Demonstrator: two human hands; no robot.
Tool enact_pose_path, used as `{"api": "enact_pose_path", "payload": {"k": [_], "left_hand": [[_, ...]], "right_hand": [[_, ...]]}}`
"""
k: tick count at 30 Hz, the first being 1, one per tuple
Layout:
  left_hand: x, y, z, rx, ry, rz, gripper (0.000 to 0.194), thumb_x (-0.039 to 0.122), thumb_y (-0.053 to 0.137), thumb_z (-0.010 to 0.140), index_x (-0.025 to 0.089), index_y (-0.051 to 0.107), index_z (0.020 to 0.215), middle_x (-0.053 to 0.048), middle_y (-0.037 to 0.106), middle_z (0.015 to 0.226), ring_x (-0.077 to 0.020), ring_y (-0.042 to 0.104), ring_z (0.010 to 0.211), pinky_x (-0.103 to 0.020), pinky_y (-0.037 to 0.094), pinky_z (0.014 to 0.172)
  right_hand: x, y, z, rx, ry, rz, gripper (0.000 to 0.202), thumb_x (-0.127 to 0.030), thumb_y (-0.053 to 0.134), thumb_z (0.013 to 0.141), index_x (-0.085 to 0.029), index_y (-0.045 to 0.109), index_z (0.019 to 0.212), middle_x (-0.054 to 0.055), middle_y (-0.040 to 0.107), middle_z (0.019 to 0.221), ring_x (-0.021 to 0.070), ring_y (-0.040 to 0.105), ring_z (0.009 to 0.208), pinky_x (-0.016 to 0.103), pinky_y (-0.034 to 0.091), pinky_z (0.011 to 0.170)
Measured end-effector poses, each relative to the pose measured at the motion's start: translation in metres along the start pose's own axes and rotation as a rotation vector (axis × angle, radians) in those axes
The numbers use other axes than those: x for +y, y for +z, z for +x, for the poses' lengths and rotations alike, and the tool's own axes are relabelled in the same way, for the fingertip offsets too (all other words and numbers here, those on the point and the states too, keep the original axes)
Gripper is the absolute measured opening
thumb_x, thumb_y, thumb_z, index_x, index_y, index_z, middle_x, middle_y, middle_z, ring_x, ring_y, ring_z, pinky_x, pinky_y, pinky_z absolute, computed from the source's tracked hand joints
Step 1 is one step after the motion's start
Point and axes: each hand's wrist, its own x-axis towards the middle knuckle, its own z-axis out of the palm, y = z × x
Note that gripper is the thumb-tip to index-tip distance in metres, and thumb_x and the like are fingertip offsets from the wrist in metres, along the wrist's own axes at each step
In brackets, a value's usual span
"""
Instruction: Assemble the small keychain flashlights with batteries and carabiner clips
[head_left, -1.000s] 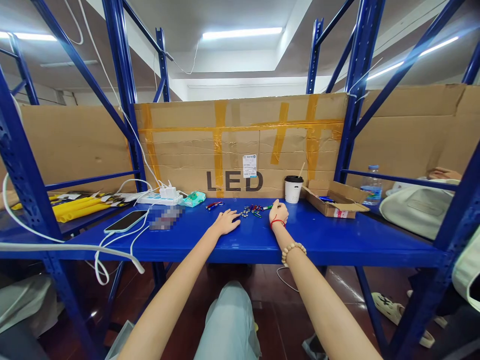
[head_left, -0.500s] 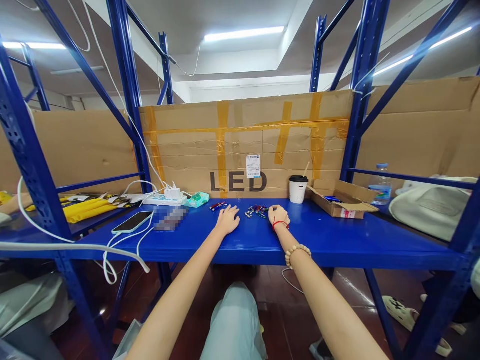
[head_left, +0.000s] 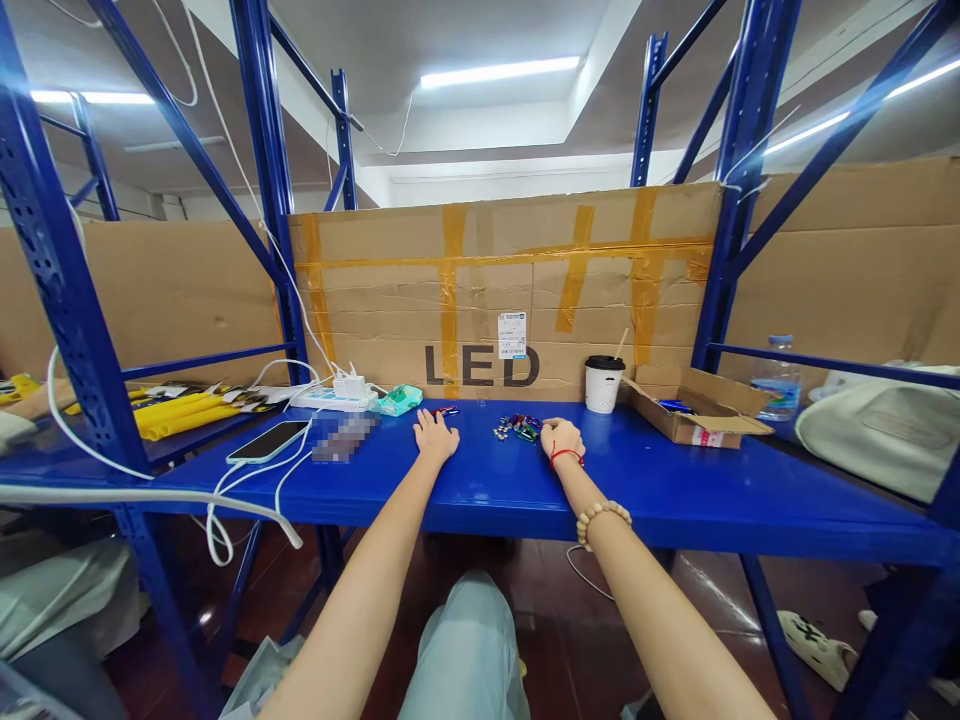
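Observation:
On the blue tabletop (head_left: 480, 480) my left hand (head_left: 436, 436) rests palm down with its fingers spread. Its fingertips are at a few small red and blue shiny pieces (head_left: 450, 410), partly hidden behind the hand. To its right lies a loose pile of small, shiny, multicoloured pieces (head_left: 519, 430), too small to name. Just right of that pile is my right hand (head_left: 562, 438), fingers curled in. Whatever may be inside those fingers is hidden from view. A red string and a beaded bracelet (head_left: 602, 515) circle my right wrist and forearm.
A lidded paper cup (head_left: 603, 385) and an open cardboard box (head_left: 694, 410) stand at the right. Leftward are a green packet (head_left: 399, 400), a white power strip (head_left: 341, 393), and a phone (head_left: 268, 441) with white cables. A cardboard panel (head_left: 360, 310) closes the back.
My left hand has shifted left, from beside the pile to the few red and blue pieces. My right hand stays curled by the pile. The view has turned slightly.

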Motion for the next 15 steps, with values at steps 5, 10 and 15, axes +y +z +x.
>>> {"api": "enact_pose_path", "payload": {"k": [5, 10, 15], "left_hand": [[0.003, -0.002, -0.003, 0.004, 0.076, 0.03, 0.038, 0.024, 0.037, 0.083, 0.006, 0.056, 0.11, -0.021, 0.042, 0.128, -0.0316, 0.033, 0.122, -0.043, 0.024, 0.099], [0.003, -0.011, -0.017, 0.071, 0.168, 0.052, 0.033, 0.014, 0.036, 0.082, 0.006, 0.061, 0.102, -0.019, 0.056, 0.111, -0.0274, 0.049, 0.108, -0.039, 0.026, 0.097], [0.003, -0.023, -0.023, 0.079, 0.239, 0.011, 0.024, 0.01, 0.044, 0.079, 0.014, 0.066, 0.089, -0.012, 0.064, 0.097, -0.0241, 0.054, 0.1, -0.035, 0.032, 0.094]], "right_hand": [[-0.006, -0.006, -0.006, -0.056, 0.092, 0.004, 0.026, -0.032, 0.048, 0.086, -0.016, 0.054, 0.105, 0.006, 0.056, 0.107, 0.0168, 0.056, 0.091, 0.037, 0.047, 0.078], [-0.007, -0.007, -0.009, -0.003, 0.091, 0.047, 0.022, -0.021, 0.047, 0.082, -0.02, 0.065, 0.094, 0.005, 0.063, 0.098, 0.0196, 0.057, 0.091, 0.032, 0.043, 0.078], [-0.007, -0.006, -0.008, 0.057, 0.054, 0.073, 0.028, -0.02, 0.044, 0.077, -0.023, 0.068, 0.09, 0.004, 0.064, 0.097, 0.02, 0.058, 0.088, 0.028, 0.043, 0.073]]}}
